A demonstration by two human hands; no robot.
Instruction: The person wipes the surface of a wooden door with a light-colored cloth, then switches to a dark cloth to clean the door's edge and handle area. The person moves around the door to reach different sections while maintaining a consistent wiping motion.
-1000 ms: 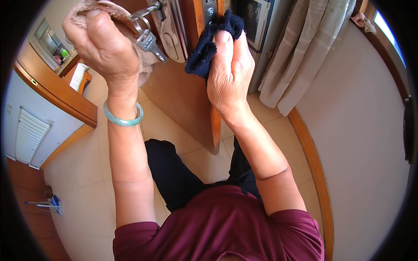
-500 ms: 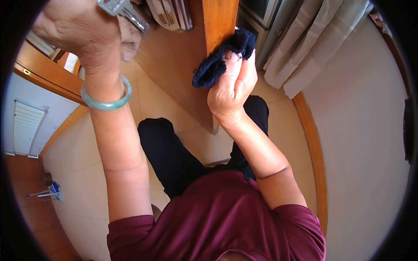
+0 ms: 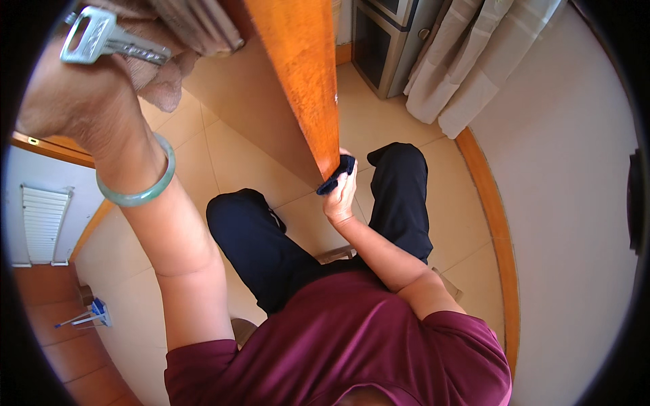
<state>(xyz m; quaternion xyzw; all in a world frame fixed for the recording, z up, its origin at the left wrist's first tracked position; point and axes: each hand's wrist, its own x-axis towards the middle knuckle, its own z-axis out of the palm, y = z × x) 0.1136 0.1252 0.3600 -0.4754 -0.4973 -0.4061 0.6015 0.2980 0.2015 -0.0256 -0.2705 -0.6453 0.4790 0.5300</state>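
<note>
Dark blue cloth point(image 3: 336, 177) is in the right hand point(image 3: 340, 203), near the middle of the view. The right fingers are closed on it and press it over the thin edge of a brown wooden door point(image 3: 305, 74). The cloth sits at the fingertip end of the hand. It is tilted, with its long way going from low on the left to higher on the right, across the door's edge. The long edge goes from the cloth up to the top of the view. The right hand is the nearer one to this low end. The left hand point(image 3: 78, 101) is well apart, up on the left, next to a light brown cloth point(image 3: 162, 88). Its fingers are mostly hidden, so I cannot tell if they are closed or apart. A silver key point(image 3: 95, 37) shows in front of that hand, and a metal door plate point(image 3: 203, 27) is near it. A green bangle point(image 3: 139, 196) is around the left wrist. I see no brand or label, and no writing can be read.
</note>
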